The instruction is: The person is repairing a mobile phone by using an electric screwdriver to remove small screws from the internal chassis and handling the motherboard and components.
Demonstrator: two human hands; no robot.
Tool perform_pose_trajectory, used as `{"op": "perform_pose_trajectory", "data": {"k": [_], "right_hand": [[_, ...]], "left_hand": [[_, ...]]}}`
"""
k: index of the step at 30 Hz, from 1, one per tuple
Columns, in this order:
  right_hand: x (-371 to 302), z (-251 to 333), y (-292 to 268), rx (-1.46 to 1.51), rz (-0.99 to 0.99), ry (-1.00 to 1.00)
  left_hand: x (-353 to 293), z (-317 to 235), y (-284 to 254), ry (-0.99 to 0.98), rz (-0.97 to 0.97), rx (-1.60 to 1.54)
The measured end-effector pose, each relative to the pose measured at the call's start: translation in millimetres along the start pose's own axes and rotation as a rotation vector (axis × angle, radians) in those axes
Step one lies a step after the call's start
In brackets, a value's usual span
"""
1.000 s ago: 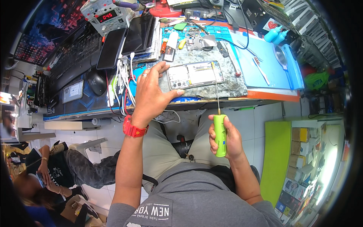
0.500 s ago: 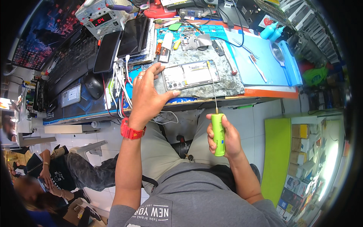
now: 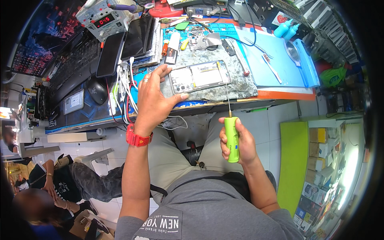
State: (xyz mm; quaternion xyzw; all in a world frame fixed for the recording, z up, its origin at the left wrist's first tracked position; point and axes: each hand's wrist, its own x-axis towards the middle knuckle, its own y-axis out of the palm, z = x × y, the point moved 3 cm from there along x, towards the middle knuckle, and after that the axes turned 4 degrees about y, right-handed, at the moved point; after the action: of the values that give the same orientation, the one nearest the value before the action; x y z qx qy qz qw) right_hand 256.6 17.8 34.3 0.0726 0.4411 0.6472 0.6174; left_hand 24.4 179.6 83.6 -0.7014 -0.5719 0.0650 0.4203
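Note:
An opened smartphone (image 3: 206,76), its inner parts and a large pale rectangle exposed, lies on a grey mottled mat. My left hand (image 3: 154,94) grips its left end, thumb at the near edge and fingertips at the far corner. A red watch is on that wrist. My right hand (image 3: 244,142) is wrapped round the thick green handle of a screwdriver (image 3: 231,140), held beyond the desk's front edge. Its long thin shaft points away from me, the tip at the phone's near edge close to its right end. Whether the tip touches the phone, I cannot tell.
A toothbrush (image 3: 272,69) lies on a light blue mat (image 3: 256,52) to the right. Behind the phone are small parts and a metal plate (image 3: 197,42). White cables (image 3: 130,86), a mouse (image 3: 97,90) and dark phones (image 3: 111,54) crowd the left. Another person (image 3: 60,184) sits lower left.
The screwdriver's tip has drawn back from over the phone's right part to its near edge. My left hand keeps its place on the phone. The whole view has shifted slightly.

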Motion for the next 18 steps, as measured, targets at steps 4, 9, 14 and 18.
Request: {"op": "perform_pose_trajectory", "data": {"k": [4, 9, 14, 18], "right_hand": [[0, 1, -2, 0.014, -0.005, -0.007], [-1, 4, -6, 0.023, -0.018, -0.01], [-3, 8, -4, -0.003, -0.011, -0.003], [-6, 12, 3, -0.074, -0.018, 0.011]], "left_hand": [[0, 0, 0, 0.019, -0.01, 0.011], [1, -1, -1, -0.006, 0.007, 0.022], [1, 0, 0, -0.019, 0.017, 0.001], [1, -2, 0, -0.009, 0.012, -0.005]]}}
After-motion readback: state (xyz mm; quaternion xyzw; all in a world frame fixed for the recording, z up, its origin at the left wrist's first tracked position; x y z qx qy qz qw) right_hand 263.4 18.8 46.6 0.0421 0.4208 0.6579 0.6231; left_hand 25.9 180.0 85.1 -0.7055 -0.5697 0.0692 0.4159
